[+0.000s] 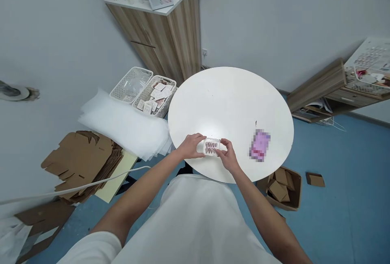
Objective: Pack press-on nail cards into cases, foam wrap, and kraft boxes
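A small clear plastic case of press-on nails [211,146] is at the near side of the round white table [225,93]. Two rows of pinkish-brown nails show through it. My left hand [192,146] grips the case's left edge, thumb below and fingers above. On the opposite side, my right hand [228,155] pinches the right edge, with a fingertip near its lower corner. Whether the case rests on the tabletop or is slightly lifted, I cannot tell. To the right on the table lies a blurred pink-purple item [260,145].
White baskets stand left of the table, one holding cards [157,95], the other clear plastic [132,84]. Nearby are white foam sheets [124,124] and flattened cardboard boxes [81,158]. A carton of cardboard pieces [283,187] sits on the floor at right. Behind is a wooden cabinet [183,36].
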The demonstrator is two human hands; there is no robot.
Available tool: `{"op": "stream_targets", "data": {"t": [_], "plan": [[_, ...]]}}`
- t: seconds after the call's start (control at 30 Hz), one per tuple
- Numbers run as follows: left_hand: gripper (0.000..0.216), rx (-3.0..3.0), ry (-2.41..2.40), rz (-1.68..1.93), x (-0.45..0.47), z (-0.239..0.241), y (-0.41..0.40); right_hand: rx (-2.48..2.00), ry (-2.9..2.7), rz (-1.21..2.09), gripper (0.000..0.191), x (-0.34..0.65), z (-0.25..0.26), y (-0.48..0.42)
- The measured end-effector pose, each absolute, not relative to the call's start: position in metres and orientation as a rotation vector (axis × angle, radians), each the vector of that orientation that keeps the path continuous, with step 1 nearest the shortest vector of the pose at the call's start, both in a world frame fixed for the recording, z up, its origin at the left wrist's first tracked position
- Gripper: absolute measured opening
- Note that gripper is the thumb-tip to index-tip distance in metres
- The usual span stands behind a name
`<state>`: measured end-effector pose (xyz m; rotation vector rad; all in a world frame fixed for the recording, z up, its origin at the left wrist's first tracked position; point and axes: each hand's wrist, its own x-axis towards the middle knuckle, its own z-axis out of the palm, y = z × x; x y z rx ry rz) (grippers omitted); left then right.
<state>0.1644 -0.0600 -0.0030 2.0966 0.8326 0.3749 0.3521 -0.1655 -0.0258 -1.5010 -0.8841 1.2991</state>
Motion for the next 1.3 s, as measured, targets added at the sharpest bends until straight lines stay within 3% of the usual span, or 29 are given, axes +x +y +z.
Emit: {"op": "stream_targets", "data": {"t": [0.17,0.33,0.5,0.8,1.3], "plan": [[0.067,2.010,0.885,0.370,0.139,-0.005,-0.031,-1.555,-1.216,1.138,0.038,0.327,-0.022,-0.139],[0.069,1.999,0.878,0.277,0.107,-0.016,0.018,-1.558,-1.354,1.202,0.061,0.299,-0.030,-0.095],[0.073,1.921,0.869,0.235,0.078,-0.035,0.070,-1.663,-1.358,1.140,0.054,0.268,-0.048,-0.034],[0.069,2.001,1.043,0.206,0.059,-0.064,0.138,-1.775,-1.430,1.097,0.062,0.232,-0.081,0.054],[0.067,1.902,1.189,0.246,0.062,-0.083,0.158,-1.839,-1.474,1.005,0.055,0.225,-0.107,0.104]]}}
